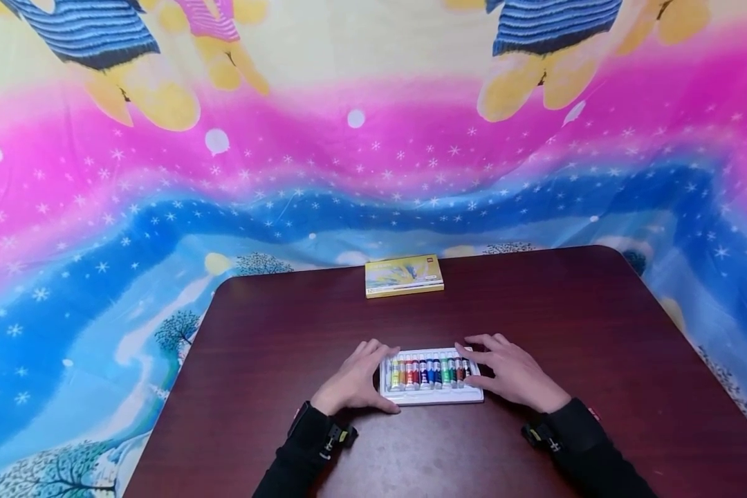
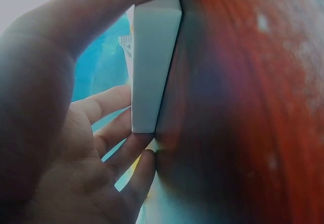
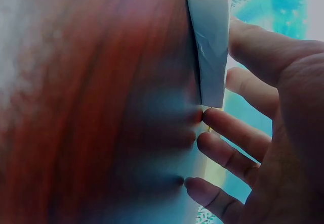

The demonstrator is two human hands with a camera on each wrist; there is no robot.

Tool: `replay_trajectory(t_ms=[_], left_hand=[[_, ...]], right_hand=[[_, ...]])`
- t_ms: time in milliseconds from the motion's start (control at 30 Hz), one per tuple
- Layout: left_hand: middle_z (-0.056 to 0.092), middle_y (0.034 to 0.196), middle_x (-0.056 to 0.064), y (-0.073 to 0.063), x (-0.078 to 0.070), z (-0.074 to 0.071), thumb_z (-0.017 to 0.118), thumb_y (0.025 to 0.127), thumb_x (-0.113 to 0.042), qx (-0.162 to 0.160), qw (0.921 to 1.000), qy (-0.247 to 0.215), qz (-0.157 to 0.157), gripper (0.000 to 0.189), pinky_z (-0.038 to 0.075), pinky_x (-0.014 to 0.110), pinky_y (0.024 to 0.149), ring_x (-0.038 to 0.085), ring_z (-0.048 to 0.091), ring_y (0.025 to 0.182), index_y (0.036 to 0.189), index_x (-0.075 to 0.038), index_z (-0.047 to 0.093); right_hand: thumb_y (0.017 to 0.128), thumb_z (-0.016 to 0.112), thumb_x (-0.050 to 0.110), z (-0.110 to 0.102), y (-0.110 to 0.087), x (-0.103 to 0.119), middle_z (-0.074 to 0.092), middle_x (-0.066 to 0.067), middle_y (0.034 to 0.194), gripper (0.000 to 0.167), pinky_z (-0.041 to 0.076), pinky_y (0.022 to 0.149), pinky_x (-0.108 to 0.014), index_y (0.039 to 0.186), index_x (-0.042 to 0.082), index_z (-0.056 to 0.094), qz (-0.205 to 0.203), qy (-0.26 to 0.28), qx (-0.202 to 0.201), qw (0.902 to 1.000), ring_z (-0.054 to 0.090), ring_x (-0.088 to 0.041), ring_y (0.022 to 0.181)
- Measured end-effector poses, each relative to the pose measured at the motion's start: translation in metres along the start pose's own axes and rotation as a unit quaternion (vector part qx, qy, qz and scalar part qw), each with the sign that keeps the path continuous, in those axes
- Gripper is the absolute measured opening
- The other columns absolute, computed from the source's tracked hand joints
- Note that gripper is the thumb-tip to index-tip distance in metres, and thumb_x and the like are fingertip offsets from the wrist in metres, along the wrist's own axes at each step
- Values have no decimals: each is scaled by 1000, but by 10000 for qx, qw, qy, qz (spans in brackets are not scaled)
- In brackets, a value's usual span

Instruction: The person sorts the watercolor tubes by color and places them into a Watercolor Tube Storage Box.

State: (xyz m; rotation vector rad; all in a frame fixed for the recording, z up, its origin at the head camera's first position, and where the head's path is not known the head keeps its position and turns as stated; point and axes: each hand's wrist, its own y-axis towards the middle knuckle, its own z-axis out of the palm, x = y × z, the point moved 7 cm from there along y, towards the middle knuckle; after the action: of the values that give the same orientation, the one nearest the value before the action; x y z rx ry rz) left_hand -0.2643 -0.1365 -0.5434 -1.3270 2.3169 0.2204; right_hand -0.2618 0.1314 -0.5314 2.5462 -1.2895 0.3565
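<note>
A white tray of paint tubes (image 1: 432, 396) lies on the table, its small tubes (image 1: 436, 373) in a row from yellow through red, blue and green to dark. My left hand (image 1: 356, 379) grips the tray's left end, thumb at the near corner and fingers at the far one. In the left wrist view the tray's pale side (image 2: 154, 67) stands between that thumb and the fingers. Over the right end is my right hand (image 1: 517, 370), thumb and index finger on the tray's top. Its other fingers (image 3: 238, 130) spread past the far corner, close to the table.
A yellow box (image 1: 404, 277) with a printed picture lies at the table's far edge, beyond the tray. The dark red-brown table (image 1: 274, 325) has rounded far corners. Behind it hangs a colourful printed cloth (image 1: 348, 166). Both sleeves are black, with a camera strapped on each wrist.
</note>
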Motion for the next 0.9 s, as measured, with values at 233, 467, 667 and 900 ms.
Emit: replay_trajectory(t_ms=[233,467,667,900], left_hand=[[54,135,-5,0,1,1,94,66,-58,37,10000,5,-40,109,47,35,103,13,46,121,156,-22,46],[54,135,-4,0,0,1,94,66,-58,48,10000,4,-66,109,47,35,103,13,46,121,156,-21,46],[54,134,-4,0,-1,0,94,65,-58,20,10000,31,-52,109,48,35,103,13,46,120,156,-21,46],[54,136,-4,0,-2,0,93,66,-59,56,9999,27,-87,109,47,36,104,13,46,121,156,-21,46]], right_hand=[[95,74,39,2,-1,1,56,-12,147,61,53,84,-40,151,22,56,80,-22,84,9999,56,-29,120],[97,71,43,2,-1,-2,55,-12,149,61,53,87,-42,152,22,55,142,198,140,9996,55,-31,124],[81,80,64,7,1,-4,51,-6,153,92,51,88,-43,156,22,49,246,595,550,9964,51,-26,122],[71,94,47,10,0,-7,49,-6,154,103,54,92,-46,158,21,46,300,994,708,9921,49,-27,129]])
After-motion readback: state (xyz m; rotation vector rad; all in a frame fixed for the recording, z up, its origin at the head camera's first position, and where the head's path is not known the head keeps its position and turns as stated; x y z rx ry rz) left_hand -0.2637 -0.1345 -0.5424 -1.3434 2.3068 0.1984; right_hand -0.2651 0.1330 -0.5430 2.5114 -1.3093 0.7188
